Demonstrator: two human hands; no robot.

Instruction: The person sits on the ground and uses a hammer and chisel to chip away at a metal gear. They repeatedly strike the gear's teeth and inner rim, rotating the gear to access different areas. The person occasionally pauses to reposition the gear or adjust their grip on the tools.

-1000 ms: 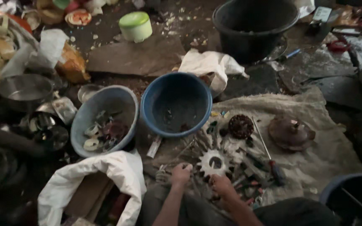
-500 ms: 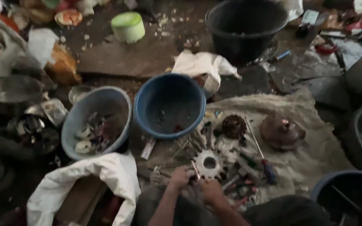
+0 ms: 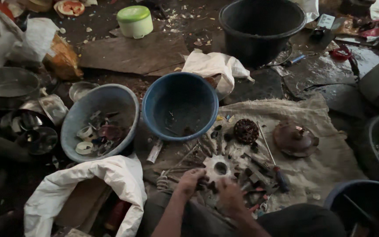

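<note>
My left hand [image 3: 189, 181] and my right hand [image 3: 230, 193] meet low in the middle of the view, over a heap of small dark metal parts [image 3: 253, 175] on a burlap sack [image 3: 312, 127]. Both are closed on a small dark part between them; its shape is too dim to make out. Just above my fingers lies a pale toothed gear [image 3: 219, 166] with a round hole. A dark round wound core [image 3: 245, 131] and a rusty domed cover [image 3: 294, 139] rest further up the sack. A screwdriver [image 3: 273, 164] lies to the right of the gear.
A blue bowl [image 3: 154, 98] stands above my hands, a second blue bowl [image 3: 73, 118] with rings and scraps to its left. A black bucket [image 3: 262, 26] sits at the top, a white sack [image 3: 110, 180] at lower left, dark tubs [image 3: 373, 131] at right, metal pans [image 3: 5, 87] at left.
The view has shifted slightly. My hands have come closer together below the gear and now work on a small part between them.
</note>
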